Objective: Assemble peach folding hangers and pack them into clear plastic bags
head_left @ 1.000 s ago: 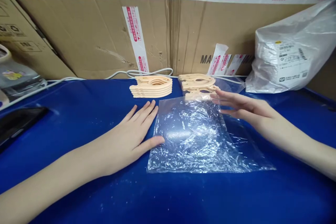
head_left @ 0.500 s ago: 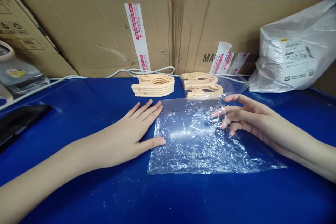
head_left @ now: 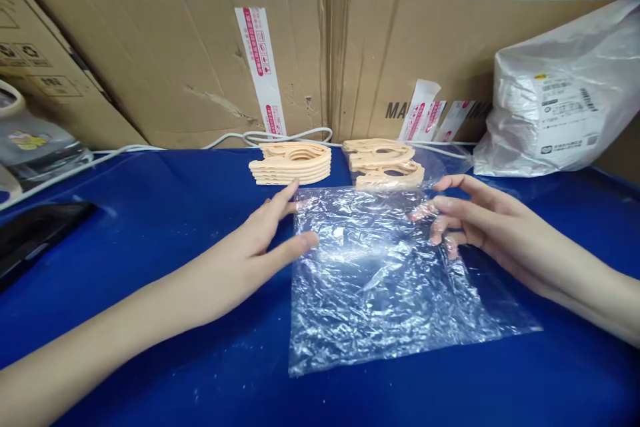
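Note:
A clear, crinkled plastic bag (head_left: 370,287) is spread out in front of me on the blue tabletop. At its upper left edge is my left hand (head_left: 263,233), thumb over the film and well apart from the fingers, one of which shows partly behind the edge. My right hand (head_left: 483,220) has curled fingers at the bag's upper right edge, some seen through the film, with plastic between them. Just beyond the bag stands a stack of cream plastic folding hangers (head_left: 293,163). Beside it, similar hangers (head_left: 385,163) lie in clear wrapping.
Large cardboard boxes (head_left: 180,60) wall off the back. A white cable (head_left: 227,137) runs along their foot. At the right stands a stuffed white plastic parcel (head_left: 530,107) with a label. A clear jug (head_left: 35,133) and a black device (head_left: 40,237) are at the left.
My left hand has gone from lying flat to a tilted pose at the bag's edge. The bag's lower left corner has shifted toward me. My right hand has barely moved.

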The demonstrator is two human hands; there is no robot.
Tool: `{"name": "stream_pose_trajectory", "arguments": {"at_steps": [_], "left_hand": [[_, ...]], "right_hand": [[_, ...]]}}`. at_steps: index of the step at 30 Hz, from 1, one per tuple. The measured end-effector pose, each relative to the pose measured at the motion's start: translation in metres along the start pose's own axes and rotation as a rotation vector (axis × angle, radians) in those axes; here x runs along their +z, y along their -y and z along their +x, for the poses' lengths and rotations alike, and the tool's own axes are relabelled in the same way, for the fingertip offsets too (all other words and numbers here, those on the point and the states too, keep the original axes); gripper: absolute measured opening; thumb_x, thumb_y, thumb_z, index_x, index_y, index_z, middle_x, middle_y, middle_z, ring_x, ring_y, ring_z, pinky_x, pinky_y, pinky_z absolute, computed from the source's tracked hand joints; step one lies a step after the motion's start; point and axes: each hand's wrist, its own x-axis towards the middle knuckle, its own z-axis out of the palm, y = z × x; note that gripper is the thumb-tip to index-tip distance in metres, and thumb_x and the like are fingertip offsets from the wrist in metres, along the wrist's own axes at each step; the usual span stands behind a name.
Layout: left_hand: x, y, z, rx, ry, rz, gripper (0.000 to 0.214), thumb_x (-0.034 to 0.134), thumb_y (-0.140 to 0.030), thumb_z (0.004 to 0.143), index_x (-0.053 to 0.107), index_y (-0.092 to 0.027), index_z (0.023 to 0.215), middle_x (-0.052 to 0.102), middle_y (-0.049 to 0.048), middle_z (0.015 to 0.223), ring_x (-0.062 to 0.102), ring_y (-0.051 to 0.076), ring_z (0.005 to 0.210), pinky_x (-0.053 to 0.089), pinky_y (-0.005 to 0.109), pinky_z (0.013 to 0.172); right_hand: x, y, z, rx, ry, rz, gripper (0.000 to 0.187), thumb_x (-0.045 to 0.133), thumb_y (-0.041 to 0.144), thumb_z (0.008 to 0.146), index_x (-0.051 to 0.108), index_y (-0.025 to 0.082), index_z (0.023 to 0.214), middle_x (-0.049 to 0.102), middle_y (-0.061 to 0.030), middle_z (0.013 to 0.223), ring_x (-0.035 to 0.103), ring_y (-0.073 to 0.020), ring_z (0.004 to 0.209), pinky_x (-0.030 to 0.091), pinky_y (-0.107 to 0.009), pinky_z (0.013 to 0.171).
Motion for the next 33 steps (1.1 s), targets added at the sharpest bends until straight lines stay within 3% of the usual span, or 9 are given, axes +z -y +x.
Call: {"name": "stream_pose_trajectory", "arguments": {"at_steps": [2,4,7,14,18,21,26,29,33], "left_hand": [[-0.001,-0.004,0.006,-0.003,-0.064,-0.232,0.074,0.054,-0.055,0.093,0.028,-0.023,0.154,0.062,0.0112,0.136,0.057,0.031,0.128,0.045,0.049,0.11],[-0.003,-0.008,0.012,-0.027,-0.124,-0.415,0.072,0.064,-0.045,0.088,0.035,-0.017,0.148,0.074,0.0098,0.107,0.071,0.025,0.097,0.062,0.037,0.082],[-0.007,-0.013,0.015,-0.086,-0.137,-0.524,0.075,0.077,-0.038,0.078,0.043,-0.014,0.14,0.074,0.005,0.082,0.068,0.017,0.065,0.057,0.022,0.05],[-0.01,-0.011,0.013,-0.062,-0.113,-0.471,0.061,0.077,-0.037,0.078,0.047,-0.017,0.128,0.072,0.0031,0.073,0.065,0.015,0.055,0.05,0.018,0.039],[-0.009,-0.013,0.011,-0.053,-0.039,-0.512,0.061,0.077,-0.033,0.078,0.045,-0.018,0.128,0.072,0.0026,0.07,0.07,0.018,0.061,0.052,0.019,0.042],[-0.012,-0.015,0.01,-0.027,-0.091,-0.505,0.053,0.074,-0.031,0.08,0.048,-0.019,0.124,0.072,0.0017,0.071,0.069,0.018,0.062,0.053,0.02,0.044],[-0.015,-0.012,0.011,-0.009,-0.152,-0.425,0.036,0.077,-0.035,0.077,0.052,-0.023,0.099,0.068,-0.0019,0.068,0.061,0.014,0.055,0.047,0.021,0.044],[-0.015,-0.006,0.012,0.039,-0.218,-0.214,0.034,0.071,-0.042,0.082,0.051,-0.025,0.105,0.067,-0.0021,0.073,0.063,0.017,0.064,0.048,0.027,0.055],[-0.014,-0.001,0.008,0.208,-0.259,0.273,0.039,0.058,-0.046,0.092,0.049,-0.025,0.123,0.064,0.0049,0.114,0.062,0.026,0.102,0.051,0.038,0.081]], "right_hand": [[0.001,0.0,-0.001,-0.061,0.004,-0.036,0.046,0.082,0.04,0.076,0.048,0.025,0.104,0.071,-0.0046,0.096,0.065,-0.0132,0.066,0.052,-0.02,0.051],[0.003,0.0,-0.002,-0.085,0.009,-0.044,0.048,0.084,0.036,0.074,0.047,0.026,0.103,0.071,-0.0034,0.093,0.064,-0.0133,0.065,0.052,-0.021,0.051],[0.005,0.002,-0.003,-0.078,-0.01,-0.055,0.05,0.087,0.029,0.069,0.046,0.026,0.098,0.069,-0.0001,0.086,0.064,-0.0129,0.063,0.053,-0.021,0.05],[0.002,-0.002,-0.001,-0.127,0.027,-0.074,0.043,0.086,0.018,0.065,0.05,0.024,0.088,0.057,0.0046,0.078,0.053,-0.0075,0.052,0.05,-0.02,0.042],[0.001,-0.002,-0.004,-0.158,0.01,-0.107,0.037,0.083,0.018,0.068,0.051,0.024,0.086,0.055,0.0051,0.078,0.051,-0.0065,0.053,0.05,-0.018,0.043],[0.001,-0.002,-0.003,-0.128,0.052,-0.121,0.036,0.081,0.022,0.073,0.05,0.024,0.09,0.057,0.0048,0.074,0.056,-0.009,0.055,0.052,-0.02,0.046],[0.002,-0.008,0.002,-0.01,0.214,-0.117,0.051,0.085,0.024,0.069,0.037,0.025,0.085,0.064,0.0048,0.074,0.064,-0.0138,0.055,0.052,-0.021,0.043],[0.003,-0.007,0.001,-0.009,0.201,-0.106,0.056,0.088,0.026,0.065,0.035,0.025,0.082,0.062,0.0055,0.076,0.063,-0.013,0.053,0.051,-0.021,0.039],[0.003,-0.004,-0.002,-0.052,0.155,-0.151,0.052,0.085,0.024,0.069,0.035,0.025,0.084,0.06,0.0052,0.082,0.061,-0.0104,0.051,0.05,-0.019,0.035]]}}
